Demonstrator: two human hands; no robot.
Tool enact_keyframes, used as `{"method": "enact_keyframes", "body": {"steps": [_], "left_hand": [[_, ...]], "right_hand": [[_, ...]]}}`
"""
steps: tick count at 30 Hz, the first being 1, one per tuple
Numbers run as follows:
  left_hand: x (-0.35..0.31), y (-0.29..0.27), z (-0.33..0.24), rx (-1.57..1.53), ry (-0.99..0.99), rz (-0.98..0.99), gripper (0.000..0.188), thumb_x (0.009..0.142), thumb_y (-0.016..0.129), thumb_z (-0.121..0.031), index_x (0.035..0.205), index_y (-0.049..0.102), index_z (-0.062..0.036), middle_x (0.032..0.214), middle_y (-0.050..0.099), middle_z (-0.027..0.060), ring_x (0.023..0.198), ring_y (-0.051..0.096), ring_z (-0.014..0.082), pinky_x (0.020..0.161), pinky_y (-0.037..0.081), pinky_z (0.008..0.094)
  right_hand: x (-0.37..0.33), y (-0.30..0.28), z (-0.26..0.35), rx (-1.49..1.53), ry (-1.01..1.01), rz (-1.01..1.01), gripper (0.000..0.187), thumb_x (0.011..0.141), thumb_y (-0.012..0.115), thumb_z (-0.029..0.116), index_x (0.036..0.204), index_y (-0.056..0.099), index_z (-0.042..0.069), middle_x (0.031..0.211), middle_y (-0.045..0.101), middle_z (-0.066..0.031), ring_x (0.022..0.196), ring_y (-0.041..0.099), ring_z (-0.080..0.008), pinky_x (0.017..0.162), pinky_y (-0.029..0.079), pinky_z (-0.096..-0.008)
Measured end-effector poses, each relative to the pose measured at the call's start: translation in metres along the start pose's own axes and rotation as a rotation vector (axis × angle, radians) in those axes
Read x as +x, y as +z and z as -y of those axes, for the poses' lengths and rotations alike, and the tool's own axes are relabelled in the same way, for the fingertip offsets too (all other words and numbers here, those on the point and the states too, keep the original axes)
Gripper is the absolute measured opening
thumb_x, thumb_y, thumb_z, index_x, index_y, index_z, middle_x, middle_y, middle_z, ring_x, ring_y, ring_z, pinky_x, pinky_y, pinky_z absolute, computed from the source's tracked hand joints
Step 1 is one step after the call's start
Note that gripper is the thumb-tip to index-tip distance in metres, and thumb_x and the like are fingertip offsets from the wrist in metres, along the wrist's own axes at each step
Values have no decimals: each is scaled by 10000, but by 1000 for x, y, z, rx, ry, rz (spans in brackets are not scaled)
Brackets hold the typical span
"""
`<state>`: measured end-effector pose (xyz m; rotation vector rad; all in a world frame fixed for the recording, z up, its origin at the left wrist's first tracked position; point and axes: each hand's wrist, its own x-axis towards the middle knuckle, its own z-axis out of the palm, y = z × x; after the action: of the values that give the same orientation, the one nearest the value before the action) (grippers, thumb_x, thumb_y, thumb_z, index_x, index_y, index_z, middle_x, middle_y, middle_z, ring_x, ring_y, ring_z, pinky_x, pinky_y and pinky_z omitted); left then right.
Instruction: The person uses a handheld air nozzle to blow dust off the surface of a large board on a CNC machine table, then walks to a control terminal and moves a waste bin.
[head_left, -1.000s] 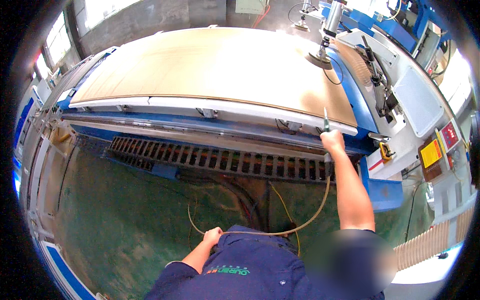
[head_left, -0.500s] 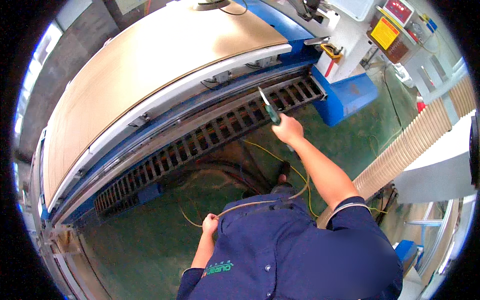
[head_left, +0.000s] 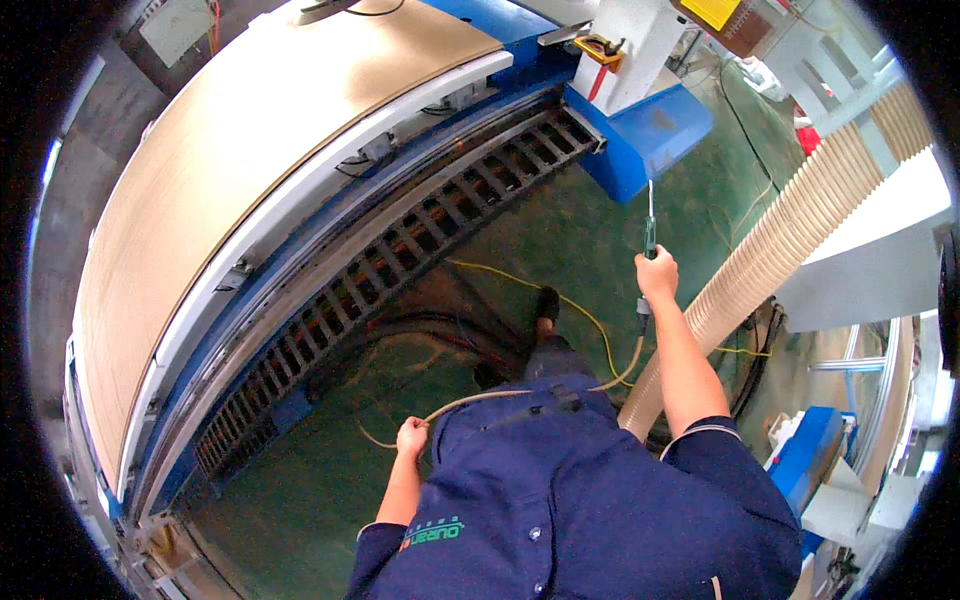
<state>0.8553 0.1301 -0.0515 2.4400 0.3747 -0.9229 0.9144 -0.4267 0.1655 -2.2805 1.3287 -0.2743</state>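
Note:
My right hand point(head_left: 657, 274) is wrapped around a green air blow gun point(head_left: 650, 236) with a thin pale nozzle, held out in front of me. The nozzle points away, its tip near the blue base of the machine. From the gun's lower end a beige air hose point(head_left: 485, 396) curves down and across my waist. At its other side my left hand point(head_left: 411, 437) grips the hose, with a loose end of it trailing to the left past my fingers.
A large machine carries a brown board point(head_left: 230, 190) on its bed. Along its near side runs a black slotted cable chain point(head_left: 430, 235). A ribbed beige duct point(head_left: 780, 255) slants at the right. A yellow cable point(head_left: 590, 318) and dark hoses lie on the green floor.
My right hand has swung the blow gun rightward, away from the cable chain. My view has turned, so the machine sits further left. The left hand keeps its hold on the hose.

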Motion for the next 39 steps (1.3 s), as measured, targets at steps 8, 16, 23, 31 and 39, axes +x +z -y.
{"method": "enact_keyframes", "body": {"steps": [8, 16, 23, 31, 39], "left_hand": [[15, 12, -8, -22, 9, 52, 261, 799, 614, -284, 943, 629, -66, 897, 659, 164, 883, 627, 296, 785, 474, 376], [-1, 16, -9, -102, -4, 35, 232, 781, 628, -237, 923, 637, -54, 862, 667, 143, 836, 638, 279, 754, 485, 366], [-5, 19, 5, -128, -11, -15, 224, 775, 625, -231, 913, 637, -55, 858, 666, 141, 820, 638, 261, 738, 487, 358], [10, 10, -14, -162, -19, 32, 243, 773, 626, -237, 919, 626, -43, 858, 661, 145, 812, 631, 244, 738, 479, 350], [35, -3, -15, -272, 126, 19, 191, 778, 663, -179, 872, 619, -18, 734, 639, 92, 669, 589, 187, 641, 476, 341]], "right_hand": [[-83, 47, 23, -238, -518, 630, 392, 640, 595, 298, 975, 652, 103, 923, 653, -186, 892, 617, -361, 785, 494, -453], [-167, 107, 43, -562, -834, 1022, 310, 629, 574, 241, 861, 673, 61, 845, 672, -158, 825, 652, -313, 726, 510, -418], [-94, 111, 12, -693, -224, 799, 411, 714, 552, 289, 1013, 664, 30, 1076, 639, -177, 995, 625, -308, 836, 501, -393], [-34, 95, 28, -544, -93, 626, 396, 722, 555, 268, 1009, 660, 16, 1094, 632, -179, 1020, 611, -320, 861, 491, -392], [-36, 74, 10, -464, 25, 576, 401, 730, 539, 258, 1019, 657, 8, 1075, 636, -191, 1028, 607, -329, 869, 487, -400]]}}
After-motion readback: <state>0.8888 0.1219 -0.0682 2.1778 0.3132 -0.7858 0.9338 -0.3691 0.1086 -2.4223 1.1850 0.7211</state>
